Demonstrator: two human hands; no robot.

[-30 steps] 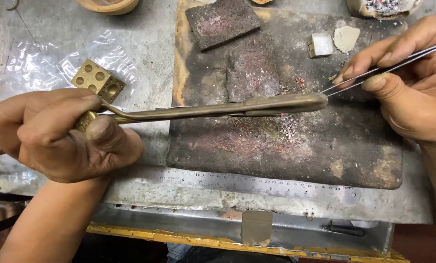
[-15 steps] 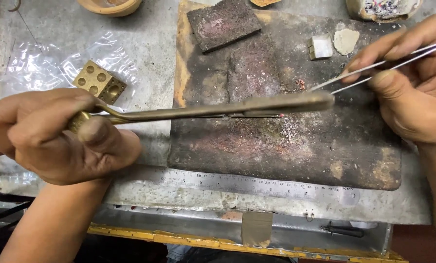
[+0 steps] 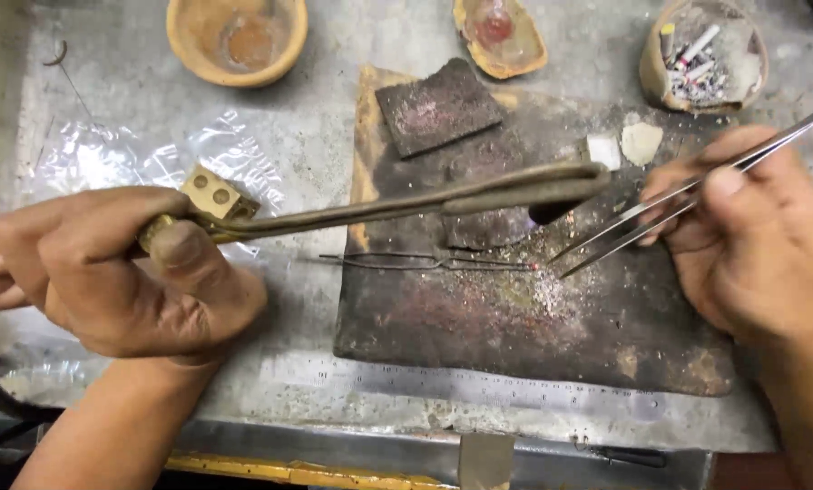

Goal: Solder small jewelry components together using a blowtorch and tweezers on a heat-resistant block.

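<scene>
Thin bent wire piece (image 3: 429, 262) lies flat on the big dark burnt block (image 3: 479, 336), near the middle of the grey metal bench (image 3: 325, 118). Its long way runs left to right, and its right end glows a little red. That glowing end is between the two hands but much closer to the right one.

The left hand (image 3: 121, 272) is curled tight around the handle of a long brass torch pipe (image 3: 397, 207). The pipe reaches from the left across the block, above the wire, and its dark tip (image 3: 552, 210) points down close to the glowing end.

The right hand (image 3: 751, 240) pinches long shiny steel tweezers (image 3: 661, 210) between thumb and fingers. The tweezer points are a bit apart and stop just beside the wire's right end, coming in from the right. It cannot be told if they touch it.

A smaller dark square slab (image 3: 438, 104) lies on the top of the block. A crinkly clear plastic bag (image 3: 125, 154) lies on the bench at the left, with a small brass cube with holes (image 3: 216, 193) by it.

Three little bowls sit along the far edge. The round clay bowl (image 3: 236, 38) on the left looks nearly bare, with a brown stain. The middle broken clay dish (image 3: 499, 36) has something reddish in it. The right round cup (image 3: 704, 54) holds ash and small white stubs.

Two small pale chips (image 3: 624, 145) lie on the block near the tweezers.
</scene>
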